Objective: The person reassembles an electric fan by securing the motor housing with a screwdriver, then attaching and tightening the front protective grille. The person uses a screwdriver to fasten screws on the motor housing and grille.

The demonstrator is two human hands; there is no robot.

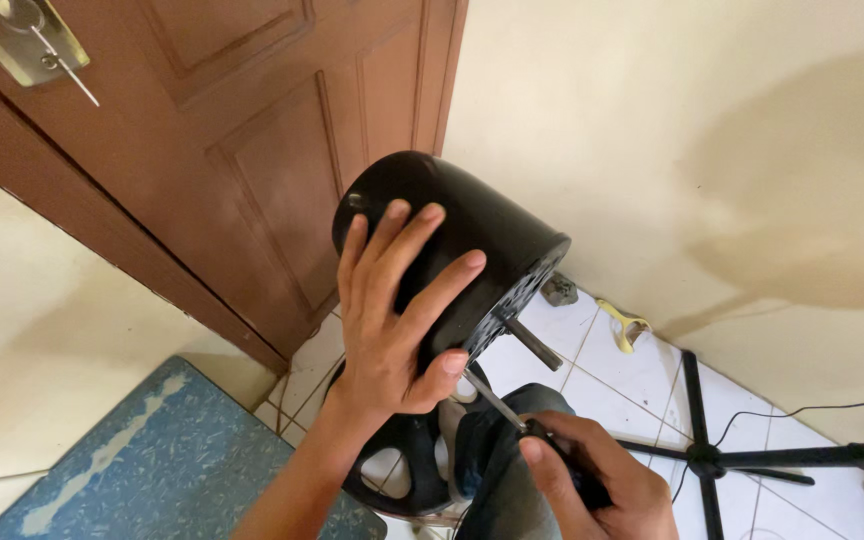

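Left hand: the left hand (392,320) is spread wide over the black motor case (452,250), fingers on top, thumb near the rim.
Right hand: the right hand (592,480) is closed tight around the handle of a screwdriver (497,400).
Case: it is held up in the air, tipped, open face down and to the right. A short shaft (532,343) sticks out of that face.
Tip: the screwdriver's thin metal runs up from the right grip to the rim of the case, just under the left thumb. I cannot tell if it sits in a screw.
Doing it well: I think the left grip should keep the case still, and the tool should stay straight in line with the screw, pushed in while it turns, so it does not slip onto the thumb.
Below: a black stand base (407,460) sits under the left wrist, on the tile floor (602,390).
Labels: none show on the case. A yellow clip (627,325) lies on the floor, right of the case.
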